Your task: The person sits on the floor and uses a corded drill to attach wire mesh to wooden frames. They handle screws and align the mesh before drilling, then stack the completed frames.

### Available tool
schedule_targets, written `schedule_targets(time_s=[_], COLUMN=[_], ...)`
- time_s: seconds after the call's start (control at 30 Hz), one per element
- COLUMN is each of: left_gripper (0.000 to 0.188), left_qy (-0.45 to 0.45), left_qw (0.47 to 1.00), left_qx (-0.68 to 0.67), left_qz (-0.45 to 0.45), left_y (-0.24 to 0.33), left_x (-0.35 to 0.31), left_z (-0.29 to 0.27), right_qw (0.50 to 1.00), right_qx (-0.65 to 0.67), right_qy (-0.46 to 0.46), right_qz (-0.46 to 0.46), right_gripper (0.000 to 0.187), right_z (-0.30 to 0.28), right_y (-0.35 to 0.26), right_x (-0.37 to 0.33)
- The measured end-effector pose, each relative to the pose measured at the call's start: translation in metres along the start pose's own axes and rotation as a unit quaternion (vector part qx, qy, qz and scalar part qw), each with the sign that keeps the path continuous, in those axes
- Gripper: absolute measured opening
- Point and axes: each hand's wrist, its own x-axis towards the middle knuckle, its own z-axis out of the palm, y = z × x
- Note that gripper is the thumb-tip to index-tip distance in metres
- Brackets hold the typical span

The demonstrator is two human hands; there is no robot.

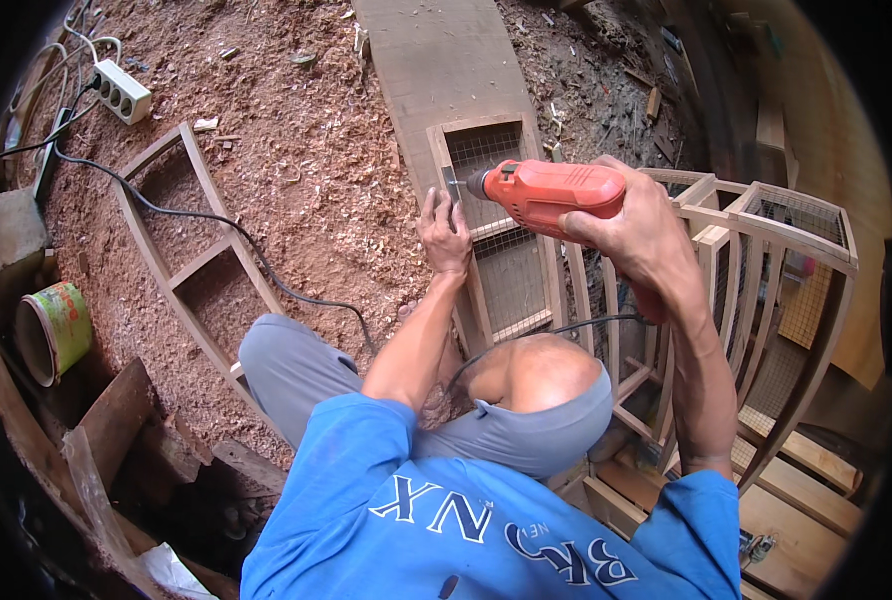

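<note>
While gripping a red corded drill (561,195) in the right hand (634,225) toward one o'clock, points the drill bit (458,184) toward nine, at a thin grey strip (450,178) on the left side of a mesh-panelled wooden frame (493,229). Closes the right hand round the rear of the drill, presumably to carry its weight and govern its angle. Impossible to tell whether touching at the tip or just short of it. Rests the left hand (446,238) near twelve o'clock, fingers extended beside the strip, probably to steady strip and frame against the bit's push; too small to tell whether pressing or pinching. Has the frame lying just past twelve on a broad plank (446,60), likely for flat, firm backing above the loose wood shavings (306,130). Has a second wooden frame (201,264) lying toward nine, well apart from the plank, perhaps to be out of the way. Has a slatted, meshed wooden crate (748,290) standing close by at three. Presumably draws power through a black cord (291,294), trailed slack across the second frame from near a white power strip (123,92) at ten, partly hidden by the grey-clad legs (526,435).
</note>
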Motion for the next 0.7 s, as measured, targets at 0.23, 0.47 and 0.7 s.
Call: schedule_targets(time_s=[0.23,0.47,0.7], left_gripper=[0.028,0.027,0.027], left_qy=[-0.013,-0.034,-0.019], left_qw=[1.0,0.999,1.0], left_qx=[-0.005,-0.007,-0.013], left_qz=[-0.002,-0.025,-0.007], left_y=[0.0018,0.0026,-0.0002], left_x=[0.0022,0.0037,0.0016], left_z=[-0.004,-0.0021,-0.0046], right_qw=[0.999,0.999,0.992], right_qx=[-0.034,-0.037,-0.103], right_qy=[-0.009,-0.021,-0.055], right_qz=[-0.019,-0.016,-0.05], right_gripper=[0.042,0.045,0.043], right_z=[-0.0001,0.0016,0.0033], right_y=[-0.0051,0.0001,-0.0073], right_x=[0.0047,0.0077,0.0073])
